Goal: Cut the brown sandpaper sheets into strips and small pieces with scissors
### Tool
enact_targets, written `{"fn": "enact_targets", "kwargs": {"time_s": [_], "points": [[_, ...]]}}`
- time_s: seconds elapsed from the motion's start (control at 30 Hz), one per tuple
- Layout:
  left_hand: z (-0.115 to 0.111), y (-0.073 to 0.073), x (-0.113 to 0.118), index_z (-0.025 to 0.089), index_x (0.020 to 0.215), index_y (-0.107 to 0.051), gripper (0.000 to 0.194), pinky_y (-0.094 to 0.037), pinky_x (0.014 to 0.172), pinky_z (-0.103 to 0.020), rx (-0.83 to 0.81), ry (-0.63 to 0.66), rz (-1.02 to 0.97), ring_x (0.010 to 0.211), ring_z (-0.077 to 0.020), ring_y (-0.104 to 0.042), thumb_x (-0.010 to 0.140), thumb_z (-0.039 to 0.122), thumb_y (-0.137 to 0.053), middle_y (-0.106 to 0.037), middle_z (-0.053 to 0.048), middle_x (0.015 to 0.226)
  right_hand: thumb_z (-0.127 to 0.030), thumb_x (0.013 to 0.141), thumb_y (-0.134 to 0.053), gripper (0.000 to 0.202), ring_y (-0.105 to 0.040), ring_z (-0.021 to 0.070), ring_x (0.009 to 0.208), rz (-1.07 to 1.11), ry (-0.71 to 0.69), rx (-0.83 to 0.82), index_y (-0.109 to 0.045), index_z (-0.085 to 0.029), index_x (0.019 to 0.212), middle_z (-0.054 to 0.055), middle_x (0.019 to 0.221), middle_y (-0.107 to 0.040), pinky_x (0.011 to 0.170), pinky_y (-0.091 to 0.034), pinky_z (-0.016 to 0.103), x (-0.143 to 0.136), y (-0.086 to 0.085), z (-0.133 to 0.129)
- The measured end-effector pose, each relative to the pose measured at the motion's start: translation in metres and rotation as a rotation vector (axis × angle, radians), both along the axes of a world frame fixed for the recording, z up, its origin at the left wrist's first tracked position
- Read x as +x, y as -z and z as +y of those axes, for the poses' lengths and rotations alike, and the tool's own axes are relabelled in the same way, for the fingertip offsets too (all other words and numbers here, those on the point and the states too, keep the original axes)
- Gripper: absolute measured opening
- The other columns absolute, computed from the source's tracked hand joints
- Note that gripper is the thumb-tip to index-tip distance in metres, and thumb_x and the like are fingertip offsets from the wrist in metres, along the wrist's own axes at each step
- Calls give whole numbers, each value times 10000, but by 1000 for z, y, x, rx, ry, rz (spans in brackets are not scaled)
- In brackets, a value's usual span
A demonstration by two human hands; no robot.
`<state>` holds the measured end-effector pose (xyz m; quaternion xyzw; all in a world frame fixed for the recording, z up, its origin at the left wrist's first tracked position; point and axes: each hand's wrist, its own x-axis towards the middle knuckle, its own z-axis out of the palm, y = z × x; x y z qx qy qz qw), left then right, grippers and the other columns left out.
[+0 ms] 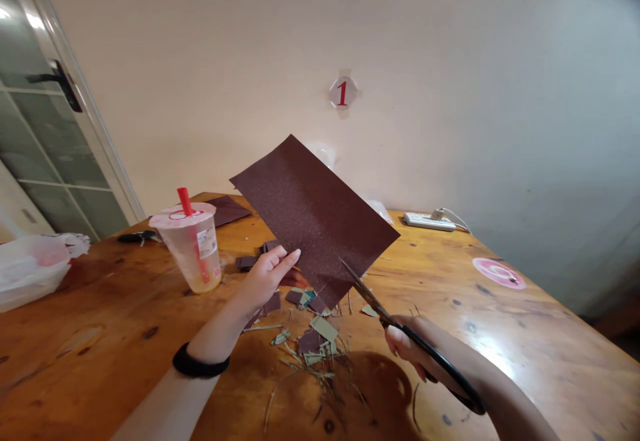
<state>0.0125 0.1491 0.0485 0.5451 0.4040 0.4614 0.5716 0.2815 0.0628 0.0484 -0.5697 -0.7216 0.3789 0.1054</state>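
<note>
My left hand (273,271) pinches the lower left edge of a dark brown sheet of sandpaper or card (320,214), holding it tilted above the table. In my right hand (415,348) is a pair of scissors (373,301) with black handles. Its blades reach the sheet's lower right part, one of them lying over the face of the sheet. Below, on the wooden table, lies a scatter of cut scraps (325,329), some dark brown and some greenish, mixed with thin strips.
A plastic cup (193,254) with a red straw stands left of my left hand. Another dark sheet (227,210) lies behind it. A white plastic container (35,271) sits far left. A power strip (429,221) and a round pink disc (499,273) lie on the right.
</note>
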Motion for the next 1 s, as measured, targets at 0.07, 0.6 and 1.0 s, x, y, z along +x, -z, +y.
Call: {"fn": "enact_targets", "kwargs": {"time_s": [0.07,0.6,1.0], "points": [[-1,-1,1,235,663,-419,508,-543,573,-254,-1,-1,3,530,-142,-675,629,610,-761,-694,19,564,-962,670,-144,789,-409,120,535,17,6,-1,-387,-212,717,-13,593,-443,503,-327,257,0,0,0],[-1,-1,1,245,638,-376,551,-527,547,-232,-14,-8,-18,515,-131,-661,586,603,-792,-689,25,551,-943,692,-226,742,-384,88,470,42,61,-3,-353,-213,663,-44,573,-345,450,-349,229,-3,3,2],[-1,-1,0,246,646,-382,537,-544,583,-264,-5,-14,6,534,-151,-671,614,611,-775,-694,16,569,-943,683,-261,739,-379,87,474,44,91,-17,-351,-211,651,-35,603,-324,393,-370,214,-1,7,5]]}}
